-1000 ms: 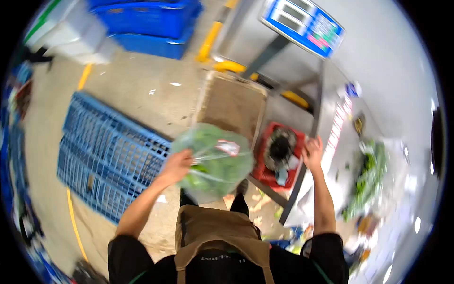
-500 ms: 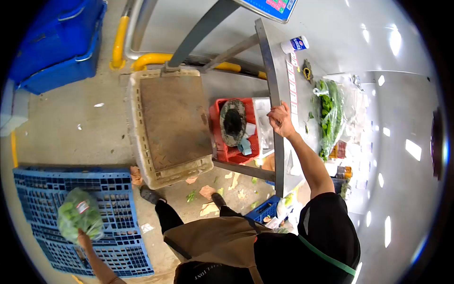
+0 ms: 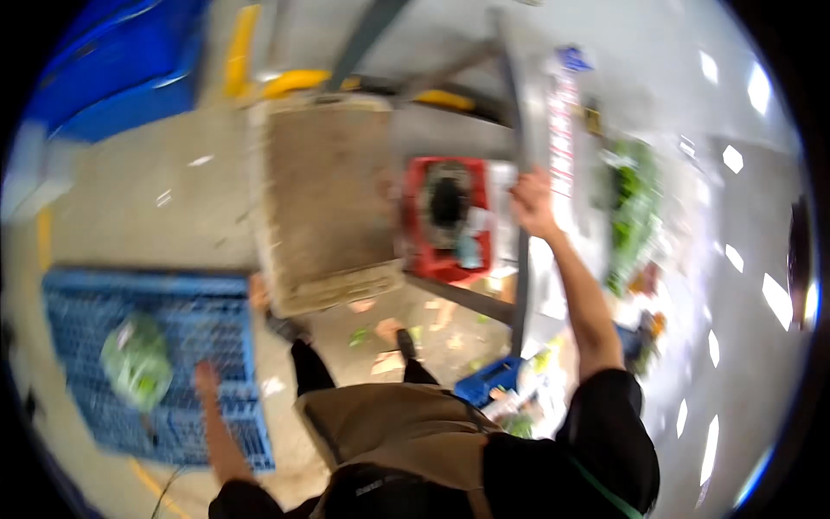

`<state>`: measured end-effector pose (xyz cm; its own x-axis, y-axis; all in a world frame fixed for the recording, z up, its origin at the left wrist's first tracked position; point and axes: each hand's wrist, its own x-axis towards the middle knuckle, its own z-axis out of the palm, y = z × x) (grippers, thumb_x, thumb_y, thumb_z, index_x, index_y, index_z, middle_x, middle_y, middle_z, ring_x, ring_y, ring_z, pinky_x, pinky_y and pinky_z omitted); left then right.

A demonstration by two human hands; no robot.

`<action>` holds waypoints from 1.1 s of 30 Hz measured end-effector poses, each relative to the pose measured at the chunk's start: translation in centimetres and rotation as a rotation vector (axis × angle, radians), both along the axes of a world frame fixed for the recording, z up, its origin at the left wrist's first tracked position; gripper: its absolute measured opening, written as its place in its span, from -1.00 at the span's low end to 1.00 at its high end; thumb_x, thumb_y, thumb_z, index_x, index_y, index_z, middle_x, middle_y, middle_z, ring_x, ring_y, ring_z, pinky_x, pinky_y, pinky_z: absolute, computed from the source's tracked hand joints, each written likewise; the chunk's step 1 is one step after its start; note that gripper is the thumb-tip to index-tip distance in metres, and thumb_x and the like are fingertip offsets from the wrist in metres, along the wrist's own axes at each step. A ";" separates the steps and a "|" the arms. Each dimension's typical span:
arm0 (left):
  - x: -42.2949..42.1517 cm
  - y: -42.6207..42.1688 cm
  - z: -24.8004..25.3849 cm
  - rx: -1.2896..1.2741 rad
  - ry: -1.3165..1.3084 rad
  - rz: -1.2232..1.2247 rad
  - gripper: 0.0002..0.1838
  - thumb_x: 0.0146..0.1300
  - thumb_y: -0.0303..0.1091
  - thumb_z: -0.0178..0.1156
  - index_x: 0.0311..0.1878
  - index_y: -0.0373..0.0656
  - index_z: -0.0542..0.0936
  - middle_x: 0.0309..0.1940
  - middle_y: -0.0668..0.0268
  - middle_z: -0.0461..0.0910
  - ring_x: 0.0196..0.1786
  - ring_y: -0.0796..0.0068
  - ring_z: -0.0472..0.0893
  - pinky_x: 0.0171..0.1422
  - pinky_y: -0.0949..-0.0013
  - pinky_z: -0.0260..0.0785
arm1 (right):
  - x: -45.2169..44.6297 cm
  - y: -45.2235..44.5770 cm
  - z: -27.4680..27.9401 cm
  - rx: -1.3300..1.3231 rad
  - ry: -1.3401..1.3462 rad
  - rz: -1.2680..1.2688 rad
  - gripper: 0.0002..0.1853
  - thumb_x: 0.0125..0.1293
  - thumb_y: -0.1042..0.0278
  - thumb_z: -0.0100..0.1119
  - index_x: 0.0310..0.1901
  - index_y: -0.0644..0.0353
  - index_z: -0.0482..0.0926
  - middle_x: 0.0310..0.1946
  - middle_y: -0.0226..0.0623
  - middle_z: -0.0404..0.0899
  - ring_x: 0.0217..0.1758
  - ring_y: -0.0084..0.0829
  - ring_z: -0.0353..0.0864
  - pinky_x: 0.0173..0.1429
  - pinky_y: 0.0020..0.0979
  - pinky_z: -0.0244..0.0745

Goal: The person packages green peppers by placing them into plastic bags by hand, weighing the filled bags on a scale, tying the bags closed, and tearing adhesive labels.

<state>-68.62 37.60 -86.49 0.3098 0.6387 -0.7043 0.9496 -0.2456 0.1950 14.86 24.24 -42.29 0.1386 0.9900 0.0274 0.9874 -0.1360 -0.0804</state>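
Observation:
A clear plastic bag of green leafy vegetables (image 3: pixel 137 363) lies on the blue plastic pallet (image 3: pixel 69 294) at the lower left. To the right of the bag, and apart from it, is my left hand (image 3: pixel 206 378); it holds no bag, and blur smears its fingers. My right hand (image 3: pixel 534 203) is at the metal edge of the table (image 3: pixel 522 294), its fingers curled in with nothing visible in them. On the table, a long plastic bag of greens (image 3: pixel 635 212) lies beyond that hand.
A platform scale (image 3: pixel 328 199) with a brown top stands ahead of my feet. Beside it sits a red crate (image 3: pixel 418 251) containing a dark round item. Blue bins (image 3: pixel 130 78) stand at upper left. Leaf scraps litter the floor near a blue crate (image 3: pixel 488 381).
My left hand has let go of the bag of greens and moved right, away from it. The bag stays on the pallet. My right hand remains at the table edge while the view has shifted.

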 end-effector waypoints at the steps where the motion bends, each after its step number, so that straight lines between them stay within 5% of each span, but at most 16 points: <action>1: 3.0 -3.2 0.7 -0.201 -0.252 0.619 -0.85 0.24 -0.31 0.08 -0.19 -0.12 0.56 -0.50 0.38 0.53 -0.45 0.53 0.49 -0.37 0.37 0.36 | 0.6 -0.5 -0.9 0.056 0.028 0.007 -0.84 0.00 0.43 0.14 -0.33 0.24 0.56 -0.36 -0.19 0.48 0.00 -0.15 0.43 0.36 0.07 -0.01; 5: 17.4 -16.3 6.4 -0.125 -0.763 0.580 -0.91 0.18 -0.38 0.15 -0.38 -0.17 0.56 -0.46 0.38 0.58 -0.39 0.53 0.51 -0.28 0.36 0.40 | -0.5 1.0 0.8 0.140 0.046 0.097 -0.84 0.06 0.43 0.08 -0.35 0.30 0.57 -0.34 -0.13 0.53 -0.03 -0.14 0.47 0.35 -0.01 0.07; 6: 21.9 -17.7 12.5 -0.011 -0.866 0.481 -0.86 0.17 -0.38 0.10 -0.35 -0.25 0.58 -0.52 0.24 0.53 -0.40 0.35 0.51 -0.26 0.33 0.41 | -0.1 1.2 0.4 0.156 0.049 0.141 -0.86 0.10 0.45 0.07 -0.33 0.30 0.57 -0.34 -0.16 0.53 -0.04 -0.20 0.48 0.36 -0.06 0.06; 8: 26.2 -21.0 17.3 -0.152 -0.643 0.497 -0.82 0.09 -0.34 0.13 -0.28 -0.21 0.61 -0.37 0.14 0.62 -0.28 0.24 0.62 -0.19 0.28 0.46 | -0.3 1.1 0.4 0.115 0.068 0.061 -0.84 0.13 0.44 0.05 -0.31 0.30 0.58 -0.35 -0.17 0.52 -0.06 -0.22 0.49 0.36 -0.10 0.05; 10: 29.3 -23.5 23.3 -0.135 -0.640 0.455 -0.81 0.06 -0.35 0.14 -0.26 -0.17 0.61 -0.35 0.13 0.64 -0.23 0.18 0.64 -0.16 0.25 0.47 | -0.6 1.1 0.5 0.143 0.098 0.089 -0.83 0.16 0.41 0.08 -0.29 0.31 0.58 -0.32 -0.17 0.54 -0.06 -0.24 0.49 0.36 -0.15 0.04; 13: 32.0 -29.2 25.4 0.023 -0.735 0.432 -0.86 0.07 -0.39 0.20 -0.30 -0.19 0.60 -0.42 0.16 0.63 -0.33 0.25 0.65 -0.24 0.32 0.47 | 0.5 0.6 0.1 0.211 0.091 0.151 -0.79 0.17 0.35 0.12 -0.23 0.29 0.60 -0.28 -0.16 0.56 -0.06 -0.21 0.49 0.31 -0.24 0.13; 15: 33.8 -31.4 29.6 0.087 -0.720 0.439 -0.85 0.08 -0.39 0.19 -0.28 -0.21 0.60 -0.42 0.14 0.63 -0.31 0.25 0.65 -0.22 0.31 0.47 | 0.0 0.0 0.9 0.180 0.363 -0.071 -0.73 0.23 0.28 0.13 -0.14 0.28 0.60 -0.21 -0.22 0.59 -0.02 -0.29 0.51 0.23 -0.33 0.25; 18: 36.5 -34.0 35.5 0.064 -0.727 0.433 -0.82 0.11 -0.38 0.18 -0.23 -0.23 0.59 -0.39 0.11 0.62 -0.30 0.24 0.64 -0.20 0.31 0.46 | -3.1 -4.0 5.7 0.295 0.967 -0.084 -0.70 0.27 0.27 0.14 -0.07 0.30 0.58 -0.15 -0.28 0.60 0.00 -0.43 0.52 0.12 -0.44 0.35; 22: 42.6 -35.1 42.5 0.101 -0.762 0.292 -0.81 0.17 -0.40 0.17 -0.16 -0.24 0.57 -0.33 0.09 0.62 -0.28 0.28 0.63 -0.15 0.34 0.44 | -3.8 -17.4 12.6 0.340 1.025 0.021 -0.74 0.30 0.42 0.08 -0.01 0.28 0.55 -0.14 -0.33 0.61 -0.02 -0.52 0.53 0.14 -0.50 0.35; 27: 51.3 -37.1 50.9 -0.082 -0.988 0.143 -0.83 0.26 -0.41 0.10 -0.13 -0.25 0.54 -0.31 0.21 0.62 -0.24 0.48 0.61 -0.13 0.43 0.43 | -2.9 -40.0 15.7 0.772 1.243 -0.371 -0.80 0.27 0.42 0.02 -0.26 0.35 0.59 -0.34 -0.28 0.63 -0.21 -0.47 0.54 -0.01 -0.42 0.40; 31: 56.5 -39.8 52.8 -0.205 -0.960 -0.231 -0.84 0.24 -0.43 0.11 -0.14 -0.24 0.55 -0.36 0.21 0.61 -0.29 0.54 0.59 -0.19 0.46 0.41 | -4.8 -54.0 8.4 0.982 1.028 -1.151 -0.78 0.27 0.39 0.05 -0.45 0.32 0.59 -0.58 -0.42 0.53 -0.51 -0.60 0.44 -0.38 -0.54 0.31; 33: 57.5 -41.1 51.8 -0.271 -0.930 -0.388 -0.85 0.23 -0.44 0.12 -0.15 -0.24 0.55 -0.36 0.22 0.61 -0.31 0.54 0.59 -0.20 0.46 0.41 | -8.0 -59.8 1.6 0.933 1.126 -1.463 -0.78 0.26 0.39 0.04 -0.45 0.33 0.59 -0.58 -0.40 0.53 -0.52 -0.59 0.45 -0.40 -0.54 0.33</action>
<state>-11.12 -3.50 -34.69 0.9535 0.2360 -0.1873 0.2616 -0.3404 0.9032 6.86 -35.51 -40.73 0.9499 -0.1013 -0.2957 -0.3095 -0.1725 -0.9351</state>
